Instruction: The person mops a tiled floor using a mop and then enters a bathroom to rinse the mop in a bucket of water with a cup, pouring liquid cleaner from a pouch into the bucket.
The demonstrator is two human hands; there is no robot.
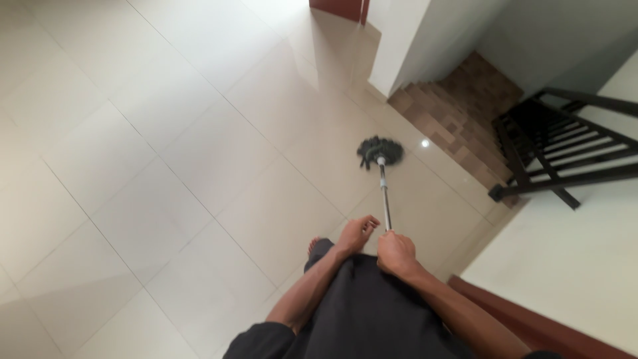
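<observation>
Nearest the camera, the person's dark garment [372, 312] fills the lower frame, with both forearms extending forward over it. The right hand [396, 252] is clenched around the upper end of the mop handle [385, 199], thumb side toward the shaft. The left hand [357, 233] is released, fingers loosely spread, just beside the handle but apart from it. A bare foot [315, 246] shows below the left forearm, planted on the tiled floor [166, 166].

The metallic handle runs forward and slightly left from the right hand to the dark mop head [380, 151], which lies spread on the pale glossy tiles near the top of a descending staircase [458, 119]. A small bright reflection [425, 143] sits on the floor just right of the mop head. A black railing [565, 153] borders the stairwell at right; a white wall corner [399, 53] stands beyond.

Assessment: control appears one-handed. Closing the left hand on the shaft lower down would steady the strokes. The mop head is close to the stair edge; short, drawn-back passes and firm footing on the shiny tiles seem advisable.
</observation>
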